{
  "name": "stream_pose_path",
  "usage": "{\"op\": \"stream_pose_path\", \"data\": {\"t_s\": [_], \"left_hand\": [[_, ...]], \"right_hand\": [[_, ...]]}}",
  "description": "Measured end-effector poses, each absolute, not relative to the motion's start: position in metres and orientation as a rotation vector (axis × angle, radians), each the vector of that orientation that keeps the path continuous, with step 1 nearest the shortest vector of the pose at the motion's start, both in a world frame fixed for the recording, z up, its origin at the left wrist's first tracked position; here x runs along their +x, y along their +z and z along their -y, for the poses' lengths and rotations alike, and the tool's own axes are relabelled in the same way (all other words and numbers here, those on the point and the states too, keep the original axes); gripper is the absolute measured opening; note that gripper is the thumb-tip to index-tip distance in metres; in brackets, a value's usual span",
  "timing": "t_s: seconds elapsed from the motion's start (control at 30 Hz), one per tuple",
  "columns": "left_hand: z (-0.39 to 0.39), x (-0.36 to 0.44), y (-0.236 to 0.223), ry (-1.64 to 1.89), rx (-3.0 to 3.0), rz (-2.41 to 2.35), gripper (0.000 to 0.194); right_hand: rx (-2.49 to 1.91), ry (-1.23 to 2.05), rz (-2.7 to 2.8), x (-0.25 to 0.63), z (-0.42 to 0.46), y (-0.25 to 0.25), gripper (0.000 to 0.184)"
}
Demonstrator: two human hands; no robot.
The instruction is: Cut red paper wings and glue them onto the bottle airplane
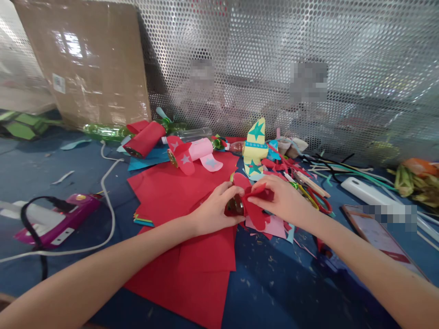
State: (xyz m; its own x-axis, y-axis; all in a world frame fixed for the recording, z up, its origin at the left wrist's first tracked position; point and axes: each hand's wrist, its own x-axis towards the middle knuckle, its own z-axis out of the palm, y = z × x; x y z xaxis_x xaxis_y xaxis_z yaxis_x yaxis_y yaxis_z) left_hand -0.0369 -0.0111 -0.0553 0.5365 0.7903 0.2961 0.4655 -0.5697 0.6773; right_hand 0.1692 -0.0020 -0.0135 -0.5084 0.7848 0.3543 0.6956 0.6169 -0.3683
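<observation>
While the blue table (pixel 270 288) is partly covered by red sheets (pixel 199 288), a small bottle (pixel 236 205) is held at their right edge.

Behind the sheets, a red-wrapped bottle (pixel 146 139) and a yellow-wrapped bottle (pixel 251 153) are set out; on the right, a phone (pixel 380 237) is seen, and scissors (pixel 320 201) are left between it and the small bottle. The small bottle is gripped by the partly curled left hand (pixel 216 208); at its right end, a red paper piece (pixel 256 215) is pinched by the nearly closed right hand (pixel 284 196), between thumb and fingers.
</observation>
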Motion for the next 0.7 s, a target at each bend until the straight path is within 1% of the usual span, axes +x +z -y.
{"op": "stream_pose_path", "data": {"t_s": [0.17,0.27,0.37,0.5,0.57,0.67,0.7], "left_hand": [[0.0124,-0.0359,-0.0548,0.809,2.241,-1.020,0.039],[0.0129,-0.0351,-0.0558,0.819,2.235,-1.045,0.042],[0.0133,-0.0347,-0.0572,0.816,2.228,-1.068,0.044],[0.0141,-0.0354,-0.0558,0.819,2.226,-1.066,0.049],[0.0143,-0.0350,-0.0536,0.843,2.239,-1.024,0.043],[0.0139,-0.0315,-0.0506,0.886,2.233,-0.983,0.019],[0.0136,-0.0295,-0.0501,0.903,2.220,-0.992,0.014]], "right_hand": [[-1.214,0.253,2.328,0.1652,0.0027,-0.0126,0.009],[-1.241,0.243,2.322,0.1656,0.0022,-0.0125,0.005],[-1.259,0.231,2.325,0.1669,0.0007,-0.0130,0.008],[-1.262,0.223,2.337,0.1672,-0.0001,-0.0134,0.008],[-1.258,0.224,2.338,0.1669,0.0003,-0.0138,0.008],[-1.255,0.234,2.329,0.1661,0.0014,-0.0146,0.010],[-1.254,0.238,2.326,0.1658,0.0017,-0.0147,0.011]]}}
